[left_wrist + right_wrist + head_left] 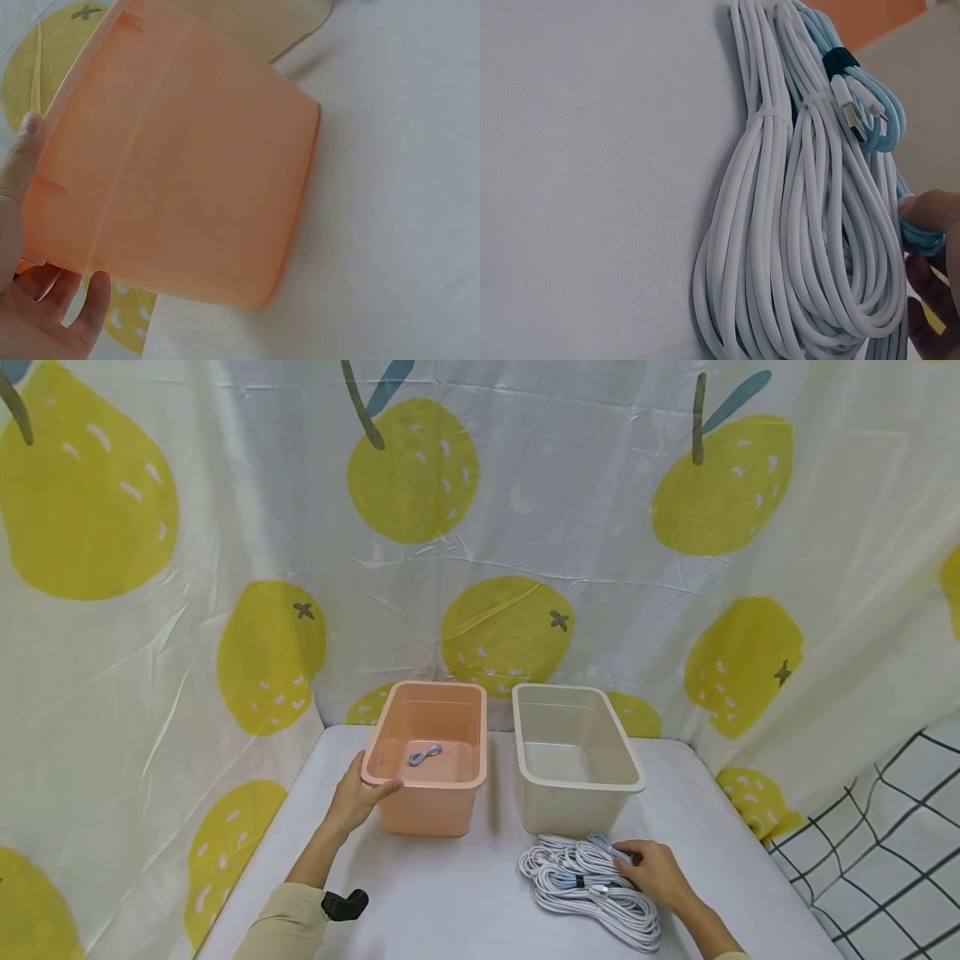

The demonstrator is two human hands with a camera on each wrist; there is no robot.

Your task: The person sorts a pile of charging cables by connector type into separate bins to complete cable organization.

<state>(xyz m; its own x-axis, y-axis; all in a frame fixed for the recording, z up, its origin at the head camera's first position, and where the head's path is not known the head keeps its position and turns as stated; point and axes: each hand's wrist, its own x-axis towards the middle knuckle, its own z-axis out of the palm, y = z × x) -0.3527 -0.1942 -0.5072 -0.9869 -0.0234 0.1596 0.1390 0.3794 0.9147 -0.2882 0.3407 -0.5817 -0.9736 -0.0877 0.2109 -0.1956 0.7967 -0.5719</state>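
My left hand [369, 781] grips the near-left corner of a pink plastic bin [431, 802], thumb on the front wall under the rim and fingers on the left wall. The left wrist view shows that hand [26, 225] against the pink bin [187, 172]. A small coiled cable [424, 753] lies inside the bin. To its right stands an empty beige bin [577, 793]. In front of it lies a pile of white cable bundles [592, 889]. My right hand [636, 858] rests on the pile and pinches a light-blue cable [602, 842]; the right wrist view shows its fingertips [930, 214] on the light-blue cable [881, 112] beside the white bundles [795, 247].
Both bins stand on a white-covered table [450, 902], with a lemon-print curtain [480, 527] close behind and to the left. A black-grid cloth [885, 827] hangs at the right. A black wrist camera mount [345, 904] sits on my left forearm.
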